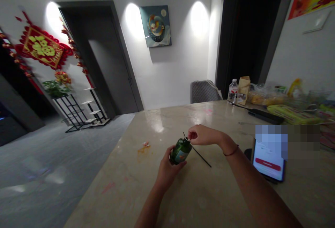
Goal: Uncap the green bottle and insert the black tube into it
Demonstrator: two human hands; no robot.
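My left hand (169, 170) is wrapped round a small green glass bottle (180, 151) with a pale label. The bottle tilts to the right above the table, its neck pointing toward my right hand (197, 134). The fingers of that hand are pinched together right at the bottle's mouth; whatever they hold, if anything, is too small to make out. A thin black stick (201, 156) runs slantwise past the neck, partly hidden behind it, and appears to lie on the table.
The glossy beige table (146, 189) bears an orange smear with crumbs (144, 147) left of the bottle. At right are a lit phone (269, 158), a black elongated object (265, 116), a yellow-green packet (293, 114), a water bottle (232, 91) and a paper bag (244, 90). Behind stands a grey chair (204, 92).
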